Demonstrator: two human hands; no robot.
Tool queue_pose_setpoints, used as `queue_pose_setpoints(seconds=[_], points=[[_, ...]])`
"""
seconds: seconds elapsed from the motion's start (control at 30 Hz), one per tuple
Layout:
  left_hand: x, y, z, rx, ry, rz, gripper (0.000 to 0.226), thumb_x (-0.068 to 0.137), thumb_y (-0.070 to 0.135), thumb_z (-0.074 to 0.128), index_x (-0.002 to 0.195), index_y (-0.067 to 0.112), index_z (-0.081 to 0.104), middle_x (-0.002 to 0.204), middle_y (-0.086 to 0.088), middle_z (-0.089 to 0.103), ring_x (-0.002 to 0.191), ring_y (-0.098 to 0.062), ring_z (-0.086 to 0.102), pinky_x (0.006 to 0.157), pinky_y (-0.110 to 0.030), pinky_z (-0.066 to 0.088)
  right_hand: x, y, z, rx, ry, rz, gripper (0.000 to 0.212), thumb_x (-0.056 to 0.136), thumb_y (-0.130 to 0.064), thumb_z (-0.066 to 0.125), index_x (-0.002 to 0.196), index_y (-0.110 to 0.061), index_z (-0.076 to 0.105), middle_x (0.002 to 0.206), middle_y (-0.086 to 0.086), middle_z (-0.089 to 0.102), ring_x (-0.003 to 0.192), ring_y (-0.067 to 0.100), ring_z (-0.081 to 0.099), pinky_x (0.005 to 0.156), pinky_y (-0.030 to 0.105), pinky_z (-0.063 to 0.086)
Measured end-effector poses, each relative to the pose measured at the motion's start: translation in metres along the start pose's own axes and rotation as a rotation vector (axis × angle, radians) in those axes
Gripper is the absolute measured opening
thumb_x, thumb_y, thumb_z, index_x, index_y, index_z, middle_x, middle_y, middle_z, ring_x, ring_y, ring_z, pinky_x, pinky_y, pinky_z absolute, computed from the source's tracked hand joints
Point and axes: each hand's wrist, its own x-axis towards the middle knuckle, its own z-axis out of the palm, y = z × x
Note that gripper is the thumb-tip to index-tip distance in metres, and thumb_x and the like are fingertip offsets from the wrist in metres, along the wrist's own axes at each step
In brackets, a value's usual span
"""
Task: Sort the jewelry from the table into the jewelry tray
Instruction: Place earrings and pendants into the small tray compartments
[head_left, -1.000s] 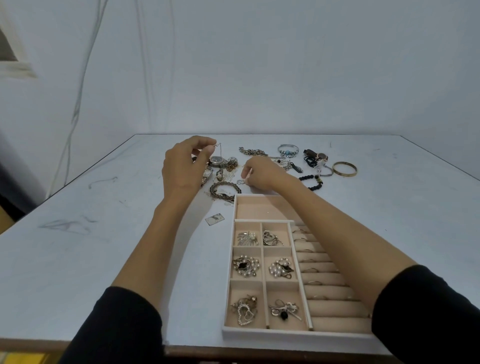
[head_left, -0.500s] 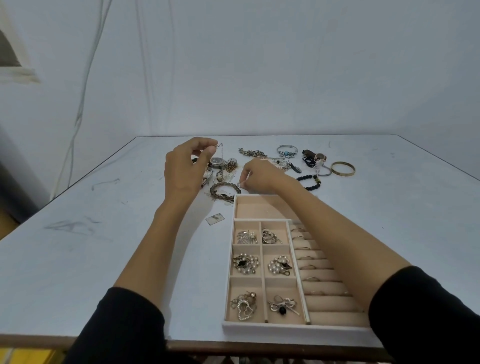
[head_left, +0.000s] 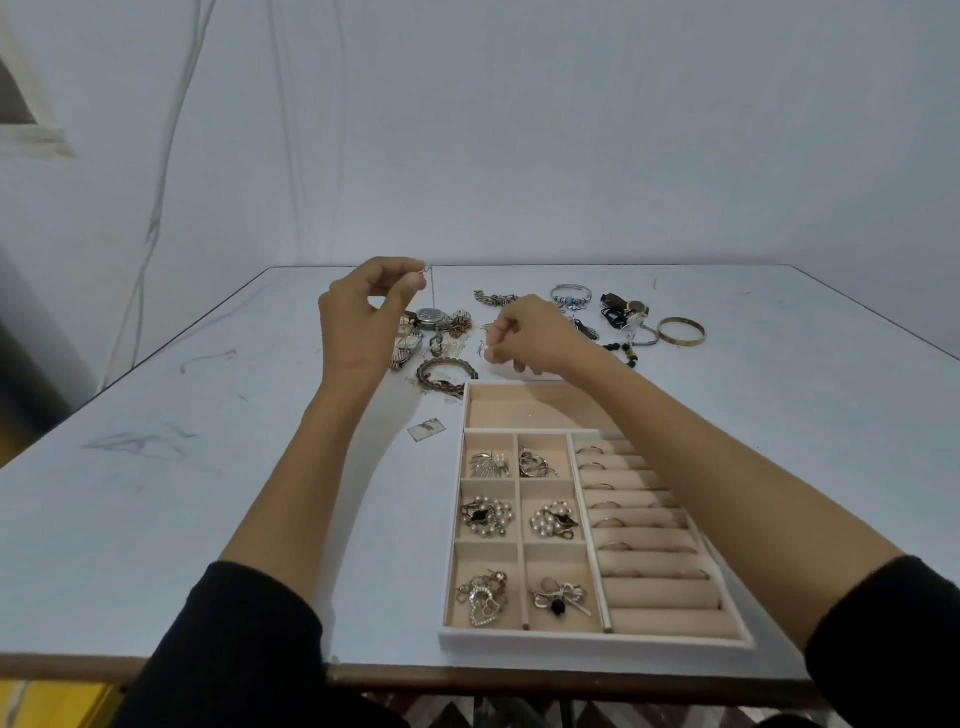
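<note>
My left hand (head_left: 358, 322) is raised above the jewelry pile and pinches the top end of a thin silver chain (head_left: 432, 288) that hangs straight down. My right hand (head_left: 530, 332) hovers beyond the far edge of the beige jewelry tray (head_left: 597, 642), fingers curled, pinching a small silver piece (head_left: 484, 349). The tray holds brooches in its small square compartments and rings in the rolls on its right side. Its long far compartment (head_left: 519, 408) holds nothing.
Loose jewelry lies on the table behind the tray: a braided bracelet (head_left: 447, 375), a round watch (head_left: 430, 317), a beaded bangle (head_left: 570, 296), a gold bangle (head_left: 681, 331), black beads (head_left: 623, 352). A small clear packet (head_left: 427, 430) lies left of the tray.
My left hand has lifted the chain a little higher. My right hand has risen slightly off the table and drawn nearer the tray's far edge.
</note>
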Motion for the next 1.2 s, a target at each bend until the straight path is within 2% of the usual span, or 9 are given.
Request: queue_pose_setpoints(seconds=[0.13,0.23,0.33,0.4,0.53,0.7,0.8,1.0,1.2], points=[[-0.001,0.006,-0.001,-0.066,-0.002,-0.032,0.007,0.09,0.025,0.064,0.095,0.024,0.069,0.084,0.012,0.071,0.078,0.001,0.059,0.079,-0.023,0.048,-0.028,-0.004,-0.013,0.252,-0.01,0.026,0.008,0.081,-0.002,0.07,0.079,-0.007,0.064,0.074,0.008,0.067,0.053,0.014,0.056,0.042,0.02,0.042],[-0.001,0.01,-0.001,-0.142,-0.028,-0.06,0.006,0.091,0.024,0.063,0.094,0.024,0.069,0.084,0.009,0.071,0.079,-0.003,0.06,0.082,-0.025,0.049,-0.051,-0.011,-0.021,0.316,-0.055,0.015,0.007,0.081,-0.004,0.072,0.084,-0.007,0.067,0.074,0.006,0.067,0.055,0.013,0.056,0.044,0.021,0.042],[-0.002,0.015,0.0,-0.19,-0.016,-0.096,0.012,0.093,0.022,0.06,0.099,0.016,0.069,0.083,0.008,0.07,0.072,-0.001,0.058,0.069,-0.013,0.045,-0.077,-0.019,-0.03,0.376,-0.091,-0.014,0.007,0.079,-0.005,0.073,0.084,-0.008,0.069,0.068,0.002,0.068,0.053,0.01,0.055,0.047,0.023,0.039],[-0.003,0.017,0.0,-0.209,-0.013,-0.126,0.013,0.094,0.023,0.059,0.099,0.016,0.068,0.081,0.01,0.069,0.069,0.001,0.057,0.064,-0.01,0.043,-0.094,-0.023,-0.035,0.362,-0.162,-0.046,0.007,0.078,-0.007,0.075,0.083,-0.009,0.071,0.065,0.002,0.068,0.054,0.011,0.055,0.047,0.023,0.037],[-0.003,0.019,0.0,-0.25,-0.041,-0.195,0.013,0.096,0.026,0.057,0.091,0.023,0.068,0.076,0.014,0.07,0.071,-0.003,0.058,0.063,-0.015,0.045,-0.122,-0.028,-0.041,0.267,-0.394,-0.088,0.01,0.078,-0.012,0.076,0.086,-0.009,0.072,0.07,0.014,0.068,0.059,0.017,0.055,0.048,0.021,0.034],[-0.006,0.02,0.003,-0.306,-0.062,-0.234,0.017,0.098,0.026,0.053,0.089,0.02,0.066,0.08,0.009,0.07,0.072,-0.007,0.061,0.067,-0.019,0.048,-0.148,-0.03,-0.046,0.213,-0.604,-0.129,0.012,0.078,-0.012,0.075,0.089,-0.008,0.074,0.066,0.0,0.07,0.052,0.012,0.052,0.053,0.018,0.041],[-0.007,0.021,0.004,-0.349,-0.075,-0.25,0.017,0.098,0.024,0.052,0.091,0.015,0.065,0.082,0.004,0.069,0.071,-0.009,0.063,0.069,-0.021,0.052,-0.159,-0.029,-0.046,0.142,-0.608,-0.132,0.008,0.078,-0.01,0.075,0.086,-0.01,0.076,0.056,-0.009,0.066,0.045,0.0,0.052,0.05,0.011,0.039],[-0.011,0.021,0.006,-0.365,-0.107,-0.26,0.018,0.099,0.023,0.051,0.098,0.01,0.064,0.082,0.002,0.069,0.069,-0.009,0.063,0.069,-0.02,0.052,-0.173,-0.03,-0.037,0.007,-0.501,-0.183,0.006,0.08,-0.008,0.074,0.085,-0.01,0.077,0.041,-0.024,0.051,0.041,-0.006,0.049,0.043,0.005,0.032],[-0.012,0.021,0.007,-0.367,-0.113,-0.276,0.019,0.099,0.022,0.05,0.099,0.008,0.063,0.081,0.001,0.069,0.069,-0.01,0.063,0.071,-0.021,0.053,-0.185,-0.031,-0.028,-0.135,-0.361,-0.219,0.008,0.078,-0.016,0.076,0.078,-0.023,0.078,0.047,-0.026,0.054,0.051,-0.012,0.052,0.047,0.007,0.035]])
